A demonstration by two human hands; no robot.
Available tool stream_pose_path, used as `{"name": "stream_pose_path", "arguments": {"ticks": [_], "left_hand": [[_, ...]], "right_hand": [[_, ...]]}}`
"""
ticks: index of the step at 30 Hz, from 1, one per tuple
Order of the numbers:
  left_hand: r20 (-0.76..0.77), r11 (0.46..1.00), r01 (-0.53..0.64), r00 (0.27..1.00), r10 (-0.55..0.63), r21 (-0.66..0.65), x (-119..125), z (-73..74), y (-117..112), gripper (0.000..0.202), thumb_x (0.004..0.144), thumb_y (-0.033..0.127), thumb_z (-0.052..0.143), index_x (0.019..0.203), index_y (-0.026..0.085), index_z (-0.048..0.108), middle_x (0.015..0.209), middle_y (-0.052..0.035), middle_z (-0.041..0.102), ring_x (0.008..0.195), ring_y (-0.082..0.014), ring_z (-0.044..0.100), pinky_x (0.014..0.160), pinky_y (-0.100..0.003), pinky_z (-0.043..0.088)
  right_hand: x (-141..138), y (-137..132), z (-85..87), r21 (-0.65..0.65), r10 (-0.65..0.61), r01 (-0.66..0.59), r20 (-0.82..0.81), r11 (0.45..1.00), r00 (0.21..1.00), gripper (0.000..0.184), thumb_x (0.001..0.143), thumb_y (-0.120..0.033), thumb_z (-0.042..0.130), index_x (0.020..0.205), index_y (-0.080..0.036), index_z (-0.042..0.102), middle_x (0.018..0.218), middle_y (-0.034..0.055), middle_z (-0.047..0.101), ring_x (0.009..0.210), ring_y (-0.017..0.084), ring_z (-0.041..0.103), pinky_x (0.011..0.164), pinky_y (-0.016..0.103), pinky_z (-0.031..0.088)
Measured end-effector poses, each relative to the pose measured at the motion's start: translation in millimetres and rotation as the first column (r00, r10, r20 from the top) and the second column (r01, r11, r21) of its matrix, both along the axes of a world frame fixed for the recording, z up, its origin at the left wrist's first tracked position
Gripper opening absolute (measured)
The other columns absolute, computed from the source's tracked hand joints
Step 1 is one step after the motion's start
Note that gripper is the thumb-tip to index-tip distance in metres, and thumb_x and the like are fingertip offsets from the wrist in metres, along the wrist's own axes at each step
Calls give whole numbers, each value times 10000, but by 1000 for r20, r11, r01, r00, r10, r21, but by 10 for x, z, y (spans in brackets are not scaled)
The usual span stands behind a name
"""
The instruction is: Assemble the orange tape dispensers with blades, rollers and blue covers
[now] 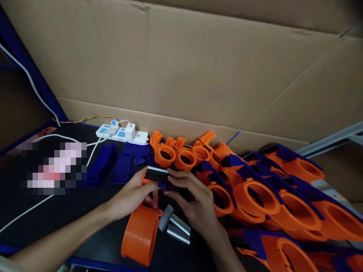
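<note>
A plain cardboard sheet [181, 75] stands behind a black bench [99, 241] with blue edges. Along the bench's back edge lies a white power strip [141, 139] with a charger plugged in; in front of it, blue strips [102, 166] sit in a stack. Toward the right edge, orange frames with blue and black parts [244, 206] lie heaped on one another, rings facing up. The orange dispenser [138, 238] is in both hands near the middle of the front edge, its broad ring toward that edge and its head, with a black bar [155, 175] and a white toothed strip [157, 170], toward the back. It looks like moulded plastic, so it should be light, stiff and fairly smooth, hardly fragile; the solid sides of the head seem the best hold, with skin kept off the teeth, which may be sharp. The left hand [138, 190] is closed around the head's left side, so the ring sits below that grip. The right hand [193, 189] is narrowed to a pinch at the head's right end, by a small blue piece [162, 186]; which part the fingertips press is too small to tell. Just beside the ring, grey metal pieces [178, 235] lie on the bench, below the right hand.
</note>
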State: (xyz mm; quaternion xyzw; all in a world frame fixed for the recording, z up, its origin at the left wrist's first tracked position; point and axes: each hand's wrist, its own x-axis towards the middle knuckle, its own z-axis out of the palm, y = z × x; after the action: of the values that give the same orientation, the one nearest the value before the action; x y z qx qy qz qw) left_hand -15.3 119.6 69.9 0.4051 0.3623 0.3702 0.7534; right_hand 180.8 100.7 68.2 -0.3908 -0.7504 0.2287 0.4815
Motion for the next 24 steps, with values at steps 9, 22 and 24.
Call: {"name": "stream_pose_path", "arguments": {"ticks": [9, 22, 24], "left_hand": [[493, 978, 206, 852, -177, -6, -119, 188, 87, 346, 982, 324, 494, 1208, 133, 672, 1190, -184, 717, 1141, -355, 655, 937, -568, 534], [363, 974, -227, 908, 211, 2, -140, 127, 74, 468, 725, 184, 844, 1170, 199, 701, 1192, -89, 731, 1049, -296, 716, 1017, -450, 517], [379, 975, -222, 904, 198, 22, -138, 114, 84, 495, 724, 236, 859, 1181, 198, 673, 1144, -94, 741, 1051, -296, 713, 1007, -457, 517]], "right_hand": [[10, 16, 101, 45, -92, 94, -53, 995, 994, 118, 830, -158, 758, 819, -267, 713, 1185, 54, 738, 1220, 280, 612, 1028, 516, 499], [-360, -376, 256, -24, -92, 101, 264, 995, 960, 294, 884, -278, 708, 1178, -266, 712, 1167, 73, 726, 1084, 275, 639, 911, 436, 552], [-375, -353, 245, -23, -121, 128, 187, 992, 975, 237, 929, -198, 626, 1125, -268, 739, 1132, 56, 743, 1071, 253, 655, 925, 414, 544]]}}
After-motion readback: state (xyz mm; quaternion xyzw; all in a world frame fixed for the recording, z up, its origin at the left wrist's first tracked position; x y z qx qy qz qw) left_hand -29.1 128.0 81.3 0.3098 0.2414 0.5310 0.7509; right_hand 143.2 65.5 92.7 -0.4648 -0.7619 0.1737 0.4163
